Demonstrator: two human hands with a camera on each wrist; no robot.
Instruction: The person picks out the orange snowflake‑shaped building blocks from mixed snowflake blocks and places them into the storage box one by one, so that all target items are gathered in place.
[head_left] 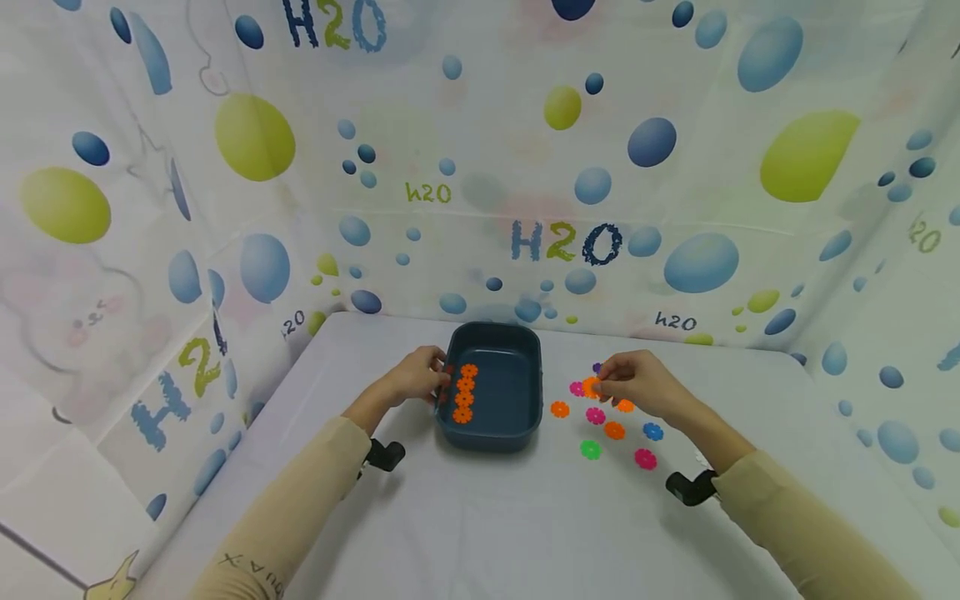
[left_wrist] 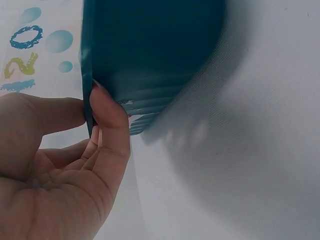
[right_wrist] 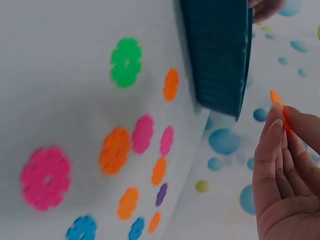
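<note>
A dark blue rectangular plastic box [head_left: 504,392] stands on the white-covered table. My left hand [head_left: 422,373] pinches its left rim between thumb and fingers; the left wrist view shows the box wall [left_wrist: 150,45] beside the fingertips. Inside the box, along its left side, lies a row of several orange flower-shaped discs [head_left: 465,393]. To the right of the box, my right hand [head_left: 643,385] pinches an orange flower-shaped disc [right_wrist: 275,98], raised over the loose pieces. Fingertips cover part of this disc.
Loose flower-shaped discs lie right of the box: a green disc [head_left: 590,450], a blue disc [head_left: 653,432], a pink disc [head_left: 645,459], an orange disc [head_left: 560,409] and several others. A patterned curtain [head_left: 480,167] borders the table's back and sides.
</note>
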